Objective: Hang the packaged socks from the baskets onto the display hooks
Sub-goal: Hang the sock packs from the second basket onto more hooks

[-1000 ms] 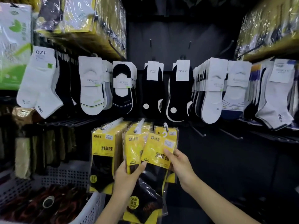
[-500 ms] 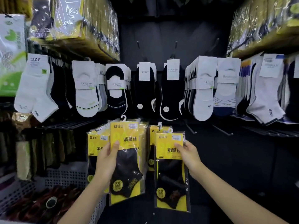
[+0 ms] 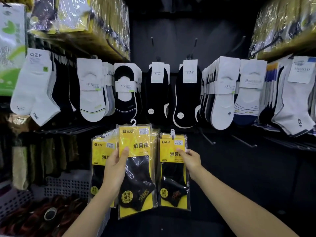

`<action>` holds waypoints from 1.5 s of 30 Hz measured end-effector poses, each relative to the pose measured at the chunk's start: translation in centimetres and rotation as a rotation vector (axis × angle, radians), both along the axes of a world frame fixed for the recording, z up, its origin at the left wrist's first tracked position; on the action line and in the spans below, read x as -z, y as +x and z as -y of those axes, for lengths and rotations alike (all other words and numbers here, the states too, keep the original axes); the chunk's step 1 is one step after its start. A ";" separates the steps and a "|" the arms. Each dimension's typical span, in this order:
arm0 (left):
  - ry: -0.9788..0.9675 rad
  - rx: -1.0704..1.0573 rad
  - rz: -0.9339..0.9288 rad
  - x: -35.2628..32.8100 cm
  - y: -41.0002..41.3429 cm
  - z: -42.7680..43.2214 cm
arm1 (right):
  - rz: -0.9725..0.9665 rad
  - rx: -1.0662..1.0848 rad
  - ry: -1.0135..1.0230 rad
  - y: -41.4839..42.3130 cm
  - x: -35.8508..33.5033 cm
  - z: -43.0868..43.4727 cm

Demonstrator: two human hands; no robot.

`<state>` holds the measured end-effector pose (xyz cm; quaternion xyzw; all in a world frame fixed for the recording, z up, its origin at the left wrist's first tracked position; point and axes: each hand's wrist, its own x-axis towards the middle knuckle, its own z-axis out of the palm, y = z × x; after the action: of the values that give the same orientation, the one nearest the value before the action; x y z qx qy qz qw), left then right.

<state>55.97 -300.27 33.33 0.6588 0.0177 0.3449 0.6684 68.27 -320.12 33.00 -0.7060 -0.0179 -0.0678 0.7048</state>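
Sitting at the lower left is a perforated basket. Beside it, the left hand grips a yellow sock pack by its card, held up before the hung packs. The right hand pinches a second pack, which hangs on a display hook.

Narrow display alcove. A dark rear wall panel meets two side walls hung with carded socks. On the top tiers, plastic-wrapped packs catch overhead light; the lower right corner lies in deep shadow.
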 end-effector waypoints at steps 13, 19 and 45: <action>0.016 0.093 -0.074 2.8 -0.4 1.3 | -0.197 0.052 0.079 -2.2 4.0 1.8; -0.014 0.188 -0.150 3.7 -1.3 4.0 | -0.058 -0.310 0.054 -7.3 1.3 0.7; 0.046 0.293 -0.304 3.4 5.0 7.5 | 0.045 0.021 0.011 -2.0 0.2 0.2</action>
<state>60.99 -307.74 29.89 0.7138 0.0145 0.1406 0.6859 66.23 -320.32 32.81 -0.7007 -0.0260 -0.0912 0.7072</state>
